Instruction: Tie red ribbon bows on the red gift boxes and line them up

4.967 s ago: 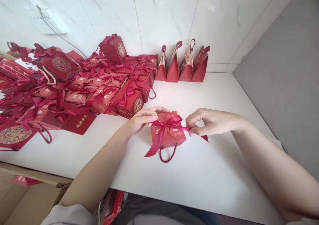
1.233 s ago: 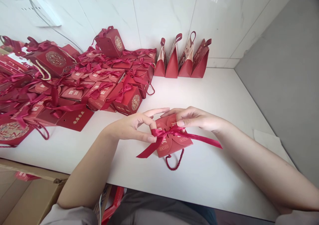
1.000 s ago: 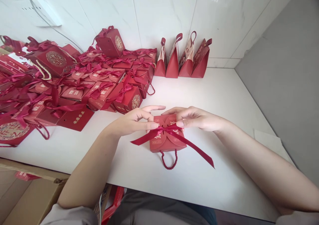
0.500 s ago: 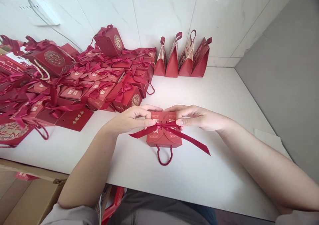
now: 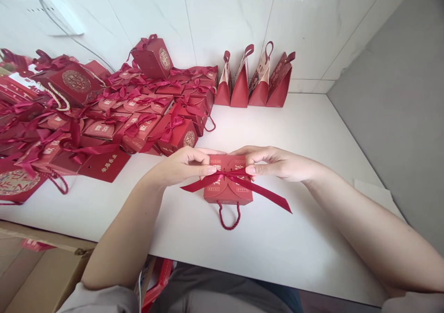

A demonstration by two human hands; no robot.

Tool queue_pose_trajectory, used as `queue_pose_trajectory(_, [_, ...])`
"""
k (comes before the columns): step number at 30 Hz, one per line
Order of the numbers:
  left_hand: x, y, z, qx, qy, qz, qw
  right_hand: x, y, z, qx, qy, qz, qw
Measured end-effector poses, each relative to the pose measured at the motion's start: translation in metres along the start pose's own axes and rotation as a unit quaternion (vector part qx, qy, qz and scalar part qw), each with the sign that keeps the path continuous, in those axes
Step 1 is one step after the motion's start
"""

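A small red box (image 5: 227,193) with gold print and a twisted red cord handle (image 5: 229,229) lies in front of me on the white table (image 5: 277,253). A dark red ribbon (image 5: 268,195) crosses its top, knotted at the middle, with a tail out to each side. My left hand (image 5: 189,165) pinches the ribbon at the box's left side, thumb on top. On the right side my right hand (image 5: 268,164) pinches the ribbon between thumb and fingers. The fingertips behind the box are partly hidden.
Many red boxes with ribbon bows (image 5: 138,128) crowd the table's left side. Several triangular red boxes (image 5: 239,91) stand by the tiled wall. A cardboard box (image 5: 41,276) is at lower left, and a white sheet (image 5: 376,193) lies at the right.
The right ribbon tail has lifted very slightly. Both hands and the box are almost where they were.
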State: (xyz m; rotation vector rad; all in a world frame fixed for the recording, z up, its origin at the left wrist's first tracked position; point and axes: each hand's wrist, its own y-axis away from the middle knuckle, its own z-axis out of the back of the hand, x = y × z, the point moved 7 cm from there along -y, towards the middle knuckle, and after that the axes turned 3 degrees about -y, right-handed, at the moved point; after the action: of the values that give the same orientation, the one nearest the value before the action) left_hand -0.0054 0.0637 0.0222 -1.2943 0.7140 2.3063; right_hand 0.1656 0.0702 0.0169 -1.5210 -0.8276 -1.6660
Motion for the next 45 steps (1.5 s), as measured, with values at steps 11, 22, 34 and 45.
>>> queue_pose_trajectory(11, [-0.005,0.002,0.001,0.007,-0.024,-0.015,1.0,-0.003,0.0,0.0,0.012,0.024,0.004,1.0])
queue_pose_trajectory(22, [0.003,-0.003,-0.001,0.03,0.067,-0.021,0.997,-0.008,-0.002,0.001,0.015,0.018,0.007,1.0])
queue_pose_trajectory(34, [-0.006,-0.006,-0.009,-0.005,0.093,-0.068,0.993,0.042,0.008,-0.036,-0.192,0.318,0.167,0.913])
queue_pose_trajectory(45, [-0.001,-0.019,-0.01,-0.05,0.095,-0.107,0.988,0.03,0.002,-0.047,-0.163,0.417,0.181,0.876])
